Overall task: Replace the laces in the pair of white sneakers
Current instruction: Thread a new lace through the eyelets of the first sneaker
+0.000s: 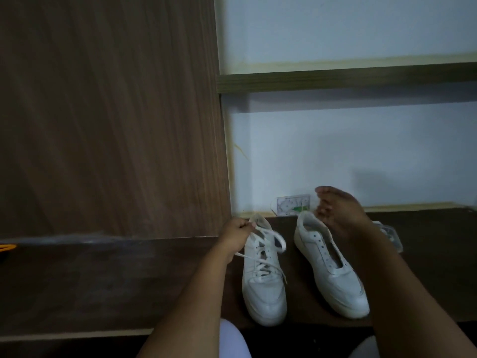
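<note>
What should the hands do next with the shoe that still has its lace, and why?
Probably keep pulling the white flat lace out of the top eyelets of the left white sneaker. The left hand already pinches it near the collar, and it looks loose there. The right white sneaker shows bare eyelets, and the right hand, fingers loosely curled, seems to hold nothing.

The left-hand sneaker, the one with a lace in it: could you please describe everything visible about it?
The laced sneaker is white, leather-looking, with a thick pale sole. It stands upright on the dark wooden surface, toe toward the camera, beside the unlaced sneaker and apart from it. Its white lace is loosened through the eyelets, with one loop free. The left hand pinches the lace near the heel.
</note>
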The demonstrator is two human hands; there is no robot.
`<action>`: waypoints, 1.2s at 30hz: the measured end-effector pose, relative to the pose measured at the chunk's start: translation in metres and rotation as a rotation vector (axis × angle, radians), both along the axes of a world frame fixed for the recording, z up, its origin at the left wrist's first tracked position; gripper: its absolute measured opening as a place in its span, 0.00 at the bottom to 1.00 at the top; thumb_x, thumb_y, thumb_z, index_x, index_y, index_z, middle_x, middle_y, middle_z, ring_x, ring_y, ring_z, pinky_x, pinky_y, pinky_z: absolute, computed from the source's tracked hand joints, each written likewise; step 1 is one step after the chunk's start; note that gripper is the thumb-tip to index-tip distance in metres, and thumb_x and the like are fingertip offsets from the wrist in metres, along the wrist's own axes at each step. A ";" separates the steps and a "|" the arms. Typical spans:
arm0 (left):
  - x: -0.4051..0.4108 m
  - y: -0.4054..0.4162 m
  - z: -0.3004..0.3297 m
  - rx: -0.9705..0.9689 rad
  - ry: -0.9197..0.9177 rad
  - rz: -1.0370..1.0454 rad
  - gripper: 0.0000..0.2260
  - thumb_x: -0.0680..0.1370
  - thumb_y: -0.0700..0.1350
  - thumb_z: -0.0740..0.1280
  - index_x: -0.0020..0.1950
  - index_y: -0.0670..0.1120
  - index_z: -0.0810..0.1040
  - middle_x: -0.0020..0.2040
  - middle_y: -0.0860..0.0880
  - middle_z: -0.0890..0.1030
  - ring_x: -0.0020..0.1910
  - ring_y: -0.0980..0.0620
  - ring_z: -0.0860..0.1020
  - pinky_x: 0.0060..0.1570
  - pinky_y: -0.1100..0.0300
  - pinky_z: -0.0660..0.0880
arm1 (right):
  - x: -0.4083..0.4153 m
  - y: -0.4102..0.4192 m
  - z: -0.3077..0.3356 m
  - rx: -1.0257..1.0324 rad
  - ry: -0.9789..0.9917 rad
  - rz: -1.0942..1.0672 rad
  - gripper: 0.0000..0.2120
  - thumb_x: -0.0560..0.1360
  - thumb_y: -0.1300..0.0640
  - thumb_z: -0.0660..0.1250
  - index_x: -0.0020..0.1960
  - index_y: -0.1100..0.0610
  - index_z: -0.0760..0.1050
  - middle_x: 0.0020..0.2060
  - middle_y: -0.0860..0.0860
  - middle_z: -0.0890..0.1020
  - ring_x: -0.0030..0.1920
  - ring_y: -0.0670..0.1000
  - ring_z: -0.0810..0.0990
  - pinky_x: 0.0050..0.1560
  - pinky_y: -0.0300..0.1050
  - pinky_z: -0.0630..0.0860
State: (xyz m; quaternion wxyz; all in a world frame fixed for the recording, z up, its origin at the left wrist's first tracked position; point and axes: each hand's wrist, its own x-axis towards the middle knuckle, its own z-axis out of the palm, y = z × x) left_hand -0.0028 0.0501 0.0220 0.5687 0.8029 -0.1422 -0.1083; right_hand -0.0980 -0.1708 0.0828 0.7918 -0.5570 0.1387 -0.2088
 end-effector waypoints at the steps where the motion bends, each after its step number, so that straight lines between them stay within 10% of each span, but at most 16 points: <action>1: 0.000 0.001 0.000 -0.008 0.029 -0.029 0.10 0.81 0.46 0.65 0.42 0.47 0.80 0.43 0.46 0.81 0.43 0.51 0.77 0.43 0.59 0.72 | -0.002 -0.003 -0.001 -0.176 0.032 -0.050 0.07 0.78 0.63 0.63 0.43 0.55 0.78 0.29 0.53 0.72 0.29 0.50 0.68 0.33 0.42 0.69; 8: -0.006 -0.014 -0.004 -0.074 0.104 -0.077 0.08 0.79 0.44 0.66 0.43 0.47 0.83 0.46 0.39 0.83 0.46 0.41 0.80 0.51 0.47 0.77 | 0.010 0.074 -0.031 -0.854 0.292 0.385 0.19 0.71 0.52 0.73 0.59 0.52 0.73 0.53 0.49 0.79 0.52 0.48 0.78 0.56 0.47 0.76; 16: -0.007 -0.008 -0.001 -0.036 0.050 -0.001 0.11 0.81 0.47 0.64 0.41 0.49 0.81 0.50 0.42 0.83 0.48 0.48 0.77 0.48 0.56 0.72 | -0.008 0.005 0.009 -0.110 0.038 0.115 0.05 0.77 0.61 0.63 0.48 0.57 0.77 0.25 0.48 0.67 0.26 0.48 0.63 0.26 0.41 0.65; 25: -0.010 -0.009 -0.004 0.001 -0.051 -0.083 0.08 0.79 0.46 0.67 0.41 0.47 0.81 0.44 0.43 0.81 0.44 0.49 0.76 0.45 0.58 0.71 | 0.008 0.045 -0.037 -1.240 0.366 0.397 0.14 0.77 0.40 0.61 0.53 0.49 0.76 0.44 0.42 0.76 0.47 0.44 0.75 0.45 0.38 0.70; 36: -0.006 0.007 0.000 0.007 -0.029 -0.135 0.03 0.77 0.43 0.71 0.43 0.48 0.83 0.46 0.48 0.83 0.50 0.52 0.80 0.48 0.61 0.75 | 0.022 0.039 -0.049 -0.989 0.302 0.247 0.07 0.73 0.53 0.71 0.40 0.55 0.81 0.35 0.50 0.83 0.38 0.46 0.80 0.39 0.37 0.73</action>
